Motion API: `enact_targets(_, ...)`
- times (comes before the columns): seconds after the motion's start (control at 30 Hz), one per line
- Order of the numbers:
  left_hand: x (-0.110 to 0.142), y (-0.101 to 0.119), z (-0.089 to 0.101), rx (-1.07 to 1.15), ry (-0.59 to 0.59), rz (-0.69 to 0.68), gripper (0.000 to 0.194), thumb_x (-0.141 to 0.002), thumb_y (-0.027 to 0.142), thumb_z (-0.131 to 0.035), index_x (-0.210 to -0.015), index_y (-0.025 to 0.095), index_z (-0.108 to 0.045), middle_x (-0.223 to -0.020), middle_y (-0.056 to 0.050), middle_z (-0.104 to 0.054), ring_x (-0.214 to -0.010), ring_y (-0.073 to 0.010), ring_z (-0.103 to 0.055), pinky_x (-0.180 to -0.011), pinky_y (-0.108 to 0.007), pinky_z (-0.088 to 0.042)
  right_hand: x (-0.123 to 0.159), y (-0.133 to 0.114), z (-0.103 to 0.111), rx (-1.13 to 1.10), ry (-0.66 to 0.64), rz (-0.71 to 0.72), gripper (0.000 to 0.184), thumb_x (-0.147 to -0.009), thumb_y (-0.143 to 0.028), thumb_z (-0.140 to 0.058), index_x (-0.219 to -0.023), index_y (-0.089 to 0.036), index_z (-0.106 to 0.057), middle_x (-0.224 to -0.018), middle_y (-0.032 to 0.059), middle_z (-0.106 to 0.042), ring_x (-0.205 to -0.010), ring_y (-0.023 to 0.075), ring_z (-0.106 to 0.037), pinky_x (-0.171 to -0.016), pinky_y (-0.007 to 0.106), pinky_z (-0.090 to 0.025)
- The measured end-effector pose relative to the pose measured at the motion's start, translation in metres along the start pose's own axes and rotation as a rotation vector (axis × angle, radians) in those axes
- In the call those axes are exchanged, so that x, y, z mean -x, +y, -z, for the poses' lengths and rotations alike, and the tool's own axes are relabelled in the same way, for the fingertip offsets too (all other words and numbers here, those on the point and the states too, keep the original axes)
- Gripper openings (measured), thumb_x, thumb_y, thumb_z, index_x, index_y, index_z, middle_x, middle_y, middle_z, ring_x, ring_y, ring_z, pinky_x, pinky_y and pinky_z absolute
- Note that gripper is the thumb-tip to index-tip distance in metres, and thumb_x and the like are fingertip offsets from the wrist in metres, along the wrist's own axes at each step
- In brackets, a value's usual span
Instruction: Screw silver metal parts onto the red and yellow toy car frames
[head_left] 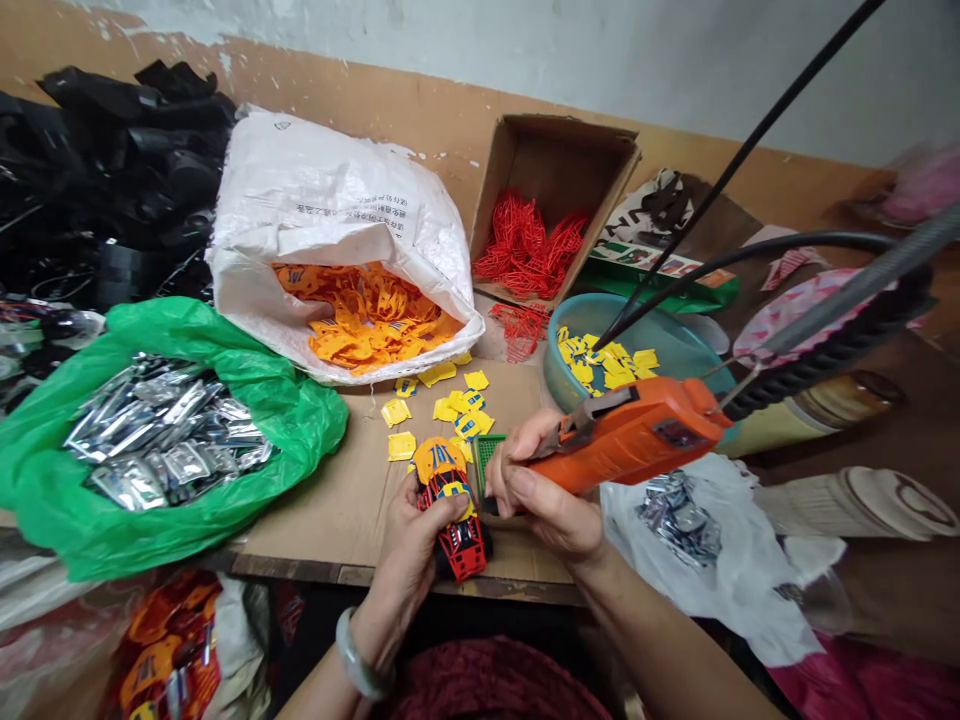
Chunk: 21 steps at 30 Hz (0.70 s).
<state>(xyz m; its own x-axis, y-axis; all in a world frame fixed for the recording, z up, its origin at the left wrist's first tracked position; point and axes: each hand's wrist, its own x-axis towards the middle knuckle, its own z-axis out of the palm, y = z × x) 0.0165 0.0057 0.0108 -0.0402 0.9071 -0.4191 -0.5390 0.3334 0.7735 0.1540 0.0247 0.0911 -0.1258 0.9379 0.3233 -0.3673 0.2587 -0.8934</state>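
My left hand (405,535) is wrapped round a toy car (462,550) with an orange hood, a yellow piece on top and a red frame, its thumb pressed on the yellow piece. In my right hand (559,510) is an orange power screwdriver (637,430), tilted, its lower end pointing toward the car. My fingers hide part of that end, so I cannot tell whether it touches the car. Loose yellow plastic parts (400,446) lie on the cardboard (322,520) just beyond the car. Partly behind my right hand is a small green basket (487,455).
A white sack (315,180) holds orange parts (382,330); a green bag (37,490) holds silvery pieces. Behind stand a carton (559,150) of red parts and a teal bowl (559,375) with yellow ones. Cables (750,120) and a spring hang at right. Black parts (135,150) are piled left.
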Motion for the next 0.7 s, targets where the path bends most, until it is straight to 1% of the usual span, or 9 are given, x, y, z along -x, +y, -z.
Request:
enact_targets(0.13,0.0,0.002,-0.001,0.009,0.006,0.011,0.056,-0.053,0.027,-0.091,-0.102,0.014,-0.066,-0.085,-0.005,-0.074,-0.071,-0.0185,-0.065,-0.066,-0.03,-0.054,0.002,0.005,0.001,0.058,-0.034,-0.028,0.025,-0.085,-0.038,-0.077,-0.093,-0.026,-0.057,-0.061,-0.0071,-0.053,-0.048,0.0138,-0.055,-0.055,0.031,-0.049)
enact_targets(0.23,0.001,0.003,-0.002,-0.002,-0.006,0.01,0.059,-0.053,0.028,-0.093,-0.103,0.013,-0.067,-0.085,-0.004,-0.073,-0.074,-0.0185,-0.066,-0.068,-0.029,-0.055,0.0,0.003,0.003,0.04,-0.026,-0.025,0.025,-0.085,-0.039,-0.077,-0.096,-0.026,-0.057,-0.058,-0.0085,-0.051,-0.045,0.0127,-0.053,-0.054,0.03,-0.048)
enact_targets(0.27,0.001,0.003,-0.002,-0.014,-0.008,0.012,0.059,-0.053,0.029,-0.094,-0.103,0.013,-0.067,-0.086,-0.004,-0.073,-0.073,-0.0179,-0.065,-0.067,-0.029,-0.055,-0.002,0.001,0.005,0.026,0.0,-0.01,0.025,-0.085,-0.038,-0.076,-0.096,-0.026,-0.058,-0.056,-0.0091,-0.051,-0.044,0.0122,-0.052,-0.054,0.03,-0.049)
enact_targets(0.33,0.002,0.002,-0.001,-0.04,-0.014,0.02,0.06,-0.054,0.03,-0.095,-0.105,0.013,-0.067,-0.086,-0.005,-0.074,-0.072,-0.0169,-0.065,-0.067,-0.028,-0.055,-0.007,-0.003,0.013,0.029,0.098,0.034,0.022,-0.086,-0.035,-0.074,-0.098,-0.025,-0.059,-0.054,-0.0098,-0.052,-0.043,0.0114,-0.051,-0.054,0.029,-0.049)
enact_targets(0.4,0.002,0.0,0.001,-0.054,-0.022,0.022,0.064,-0.054,0.03,-0.095,-0.108,0.013,-0.066,-0.087,-0.005,-0.074,-0.073,-0.017,-0.065,-0.068,-0.028,-0.056,-0.012,-0.004,0.024,0.083,0.221,0.083,0.019,-0.084,-0.031,-0.074,-0.097,-0.024,-0.061,-0.054,-0.0096,-0.054,-0.043,0.0112,-0.052,-0.054,0.028,-0.049)
enact_targets(0.47,0.002,-0.002,0.003,-0.063,-0.038,0.02,0.067,-0.055,0.031,-0.096,-0.111,0.013,-0.066,-0.09,-0.006,-0.075,-0.076,-0.018,-0.066,-0.07,-0.029,-0.057,-0.015,-0.002,0.038,0.145,0.304,0.119,0.017,-0.083,-0.027,-0.074,-0.095,-0.022,-0.063,-0.054,-0.0091,-0.056,-0.044,0.0111,-0.054,-0.052,0.027,-0.049)
enact_targets(0.6,0.002,-0.005,0.006,-0.09,-0.051,0.016,0.067,-0.055,0.032,-0.097,-0.111,0.013,-0.067,-0.094,-0.007,-0.076,-0.077,-0.0199,-0.069,-0.072,-0.031,-0.059,-0.015,0.01,0.06,0.207,0.359,0.101,0.019,-0.083,-0.026,-0.074,-0.097,-0.022,-0.062,-0.055,-0.009,-0.057,-0.045,0.0117,-0.057,-0.052,0.026,-0.051)
enact_targets(0.7,0.002,-0.006,0.009,-0.078,-0.062,0.017,0.067,-0.055,0.031,-0.098,-0.112,0.014,-0.067,-0.094,-0.008,-0.077,-0.077,-0.0205,-0.07,-0.072,-0.032,-0.06,-0.013,0.019,0.067,0.223,0.378,0.09,0.02,-0.083,-0.028,-0.075,-0.097,-0.023,-0.061,-0.055,-0.0094,-0.057,-0.045,0.0118,-0.057,-0.051,0.026,-0.051)
